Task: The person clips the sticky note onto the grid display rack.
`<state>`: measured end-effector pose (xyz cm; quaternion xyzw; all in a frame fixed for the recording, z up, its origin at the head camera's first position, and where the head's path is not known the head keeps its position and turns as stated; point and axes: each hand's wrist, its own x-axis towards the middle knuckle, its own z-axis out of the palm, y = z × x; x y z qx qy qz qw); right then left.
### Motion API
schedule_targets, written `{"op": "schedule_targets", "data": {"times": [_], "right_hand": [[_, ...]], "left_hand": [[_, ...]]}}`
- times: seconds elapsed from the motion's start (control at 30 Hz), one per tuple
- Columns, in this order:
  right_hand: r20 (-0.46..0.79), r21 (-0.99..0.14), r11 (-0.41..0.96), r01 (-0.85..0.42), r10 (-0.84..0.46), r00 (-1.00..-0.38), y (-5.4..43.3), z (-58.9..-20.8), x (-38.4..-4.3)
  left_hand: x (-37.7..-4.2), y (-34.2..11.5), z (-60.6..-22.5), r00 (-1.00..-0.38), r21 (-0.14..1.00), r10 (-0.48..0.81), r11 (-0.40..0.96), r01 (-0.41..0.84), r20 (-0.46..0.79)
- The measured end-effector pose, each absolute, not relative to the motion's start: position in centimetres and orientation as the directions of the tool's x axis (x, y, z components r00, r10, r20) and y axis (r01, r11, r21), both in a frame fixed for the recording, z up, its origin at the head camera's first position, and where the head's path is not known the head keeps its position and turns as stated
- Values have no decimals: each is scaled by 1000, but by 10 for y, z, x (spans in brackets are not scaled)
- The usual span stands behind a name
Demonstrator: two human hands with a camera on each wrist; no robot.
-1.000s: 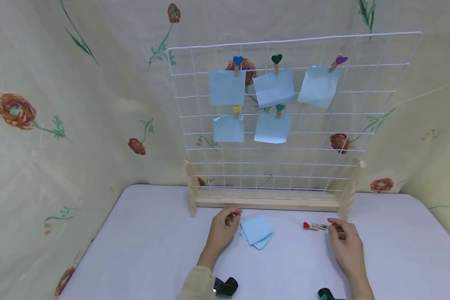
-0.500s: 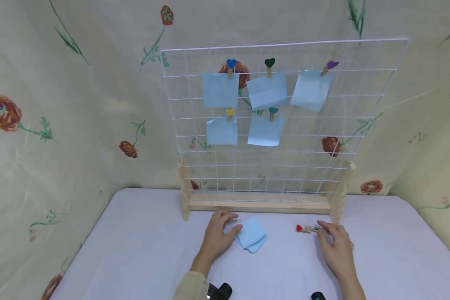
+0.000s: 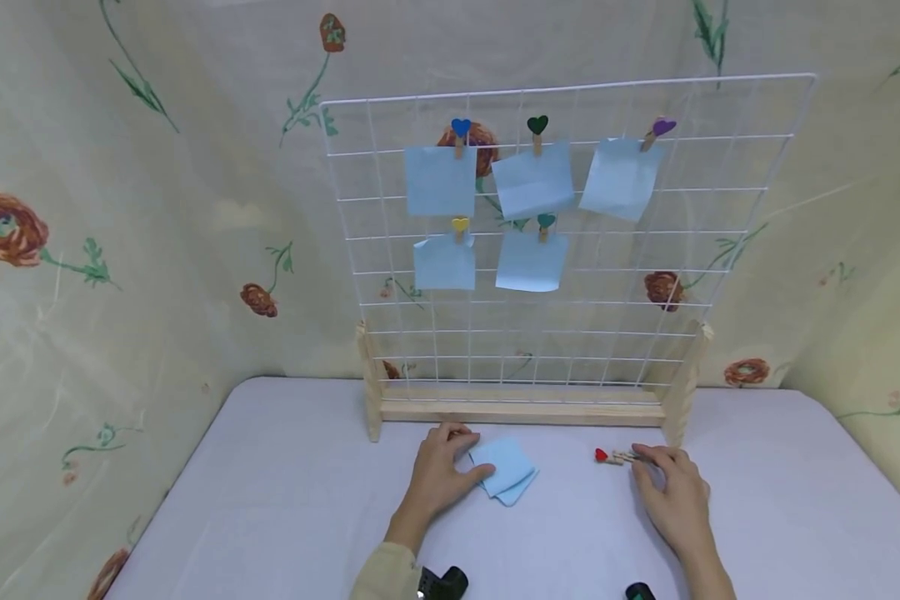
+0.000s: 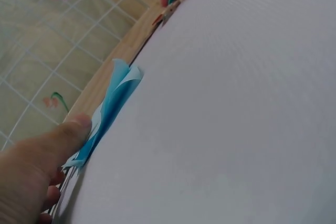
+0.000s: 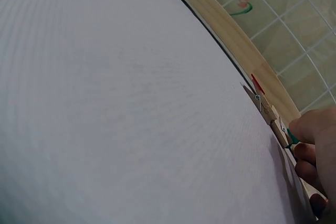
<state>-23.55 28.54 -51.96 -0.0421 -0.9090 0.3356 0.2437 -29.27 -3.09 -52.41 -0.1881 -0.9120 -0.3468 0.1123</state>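
A small stack of light blue paper notes (image 3: pixel 504 468) lies on the table in front of the rack. My left hand (image 3: pixel 438 473) is at the stack's left side, thumb touching the upper sheets and fingers spread along the far-left corner. In the left wrist view, the notes (image 4: pixel 113 103) curl up at their edges beside the thumb (image 4: pixel 79 127). At the right, my right hand (image 3: pixel 671 492) pinches a mini clothespin with a green heart (image 5: pixel 292 137) between thumb and fingers. Another mini clothespin with a red heart (image 3: pixel 601 456) lies right beside it on the table.
Behind the hands stands a white wire grid (image 3: pixel 562 333) in a wooden base (image 3: pixel 525 411). Several blue notes (image 3: pixel 440 182) hang on its upper left and middle, each held by a heart clothespin (image 3: pixel 537 125). A flowered curtain (image 3: pixel 195 208) surrounds the white table (image 3: pixel 285 483).
My left hand has opened its thumb away from the fingers and moved it onto the notes. The right hand stays at the clothespins. The view has shifted slightly.
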Motion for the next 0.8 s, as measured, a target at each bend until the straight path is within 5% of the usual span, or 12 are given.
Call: {"op": "schedule_targets", "data": {"times": [0.37, 0.8], "right_hand": [[376, -642, 765, -39, 271, -886, 284, -516, -236], [404, -666, 746, -29, 327, -854, 285, -518, -240]], "left_hand": [[-293, -29, -527, -883, 530, 282, 716, 454, 375], [-292, -31, -522, -898, 661, 257, 610, 437, 357]]}}
